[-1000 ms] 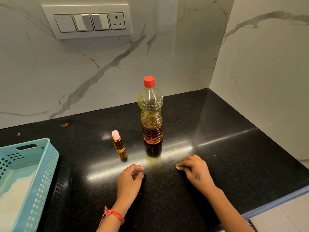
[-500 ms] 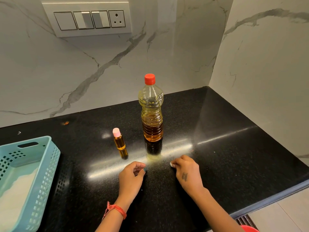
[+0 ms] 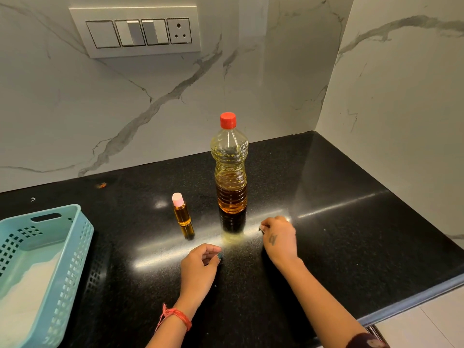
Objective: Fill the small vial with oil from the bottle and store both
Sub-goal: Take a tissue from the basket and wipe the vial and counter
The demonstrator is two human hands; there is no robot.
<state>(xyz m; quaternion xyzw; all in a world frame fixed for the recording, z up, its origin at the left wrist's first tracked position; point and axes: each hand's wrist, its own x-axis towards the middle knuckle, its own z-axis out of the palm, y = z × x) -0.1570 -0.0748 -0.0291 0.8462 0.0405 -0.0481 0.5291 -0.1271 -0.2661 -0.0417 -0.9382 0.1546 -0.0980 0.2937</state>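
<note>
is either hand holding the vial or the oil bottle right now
Neither. The left hand and right hand rest loosely curled on the black countertop, apart from the pink-capped small vial and red-capped plastic oil bottle.

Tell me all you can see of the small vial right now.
The vial is a small clear cylinder, glass or plastic by its look, full of amber oil nearly to the neck and closed with a pale pink cap. It stands upright on the glossy black counter, which mirrors it, just left of the oil bottle and apart from it. Neither hand touches it; the left hand rests on the counter nearer the camera.
</note>
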